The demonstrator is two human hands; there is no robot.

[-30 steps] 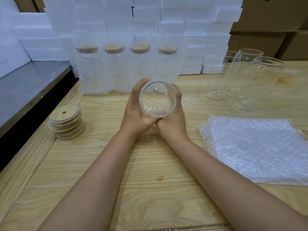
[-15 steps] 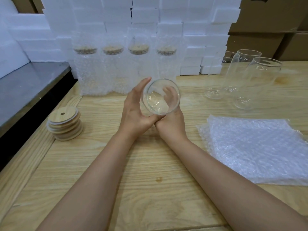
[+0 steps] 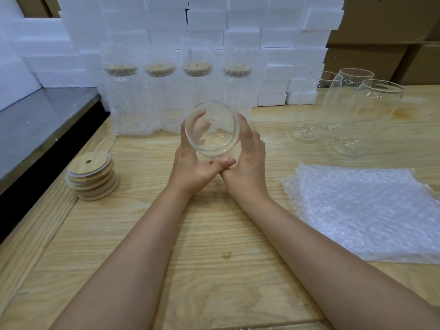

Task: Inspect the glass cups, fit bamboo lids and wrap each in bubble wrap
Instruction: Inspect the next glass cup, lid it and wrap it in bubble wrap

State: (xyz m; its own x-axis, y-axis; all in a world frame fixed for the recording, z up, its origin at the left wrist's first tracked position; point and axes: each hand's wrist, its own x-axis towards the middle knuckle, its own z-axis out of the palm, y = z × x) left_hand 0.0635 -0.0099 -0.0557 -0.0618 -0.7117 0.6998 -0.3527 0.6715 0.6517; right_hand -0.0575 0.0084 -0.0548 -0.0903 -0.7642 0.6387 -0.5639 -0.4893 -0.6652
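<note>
Both hands, left (image 3: 190, 163) and right (image 3: 247, 160), grip curled around tilted glass cup (image 3: 212, 129).

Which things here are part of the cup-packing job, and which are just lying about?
Part of the job: glass cup, held by the left hand and right hand; stack of bamboo lids; bubble wrap sheets; unwrapped cups; four wrapped cups.

Lying about: foam blocks; cardboard boxes; grey metal counter.
</note>
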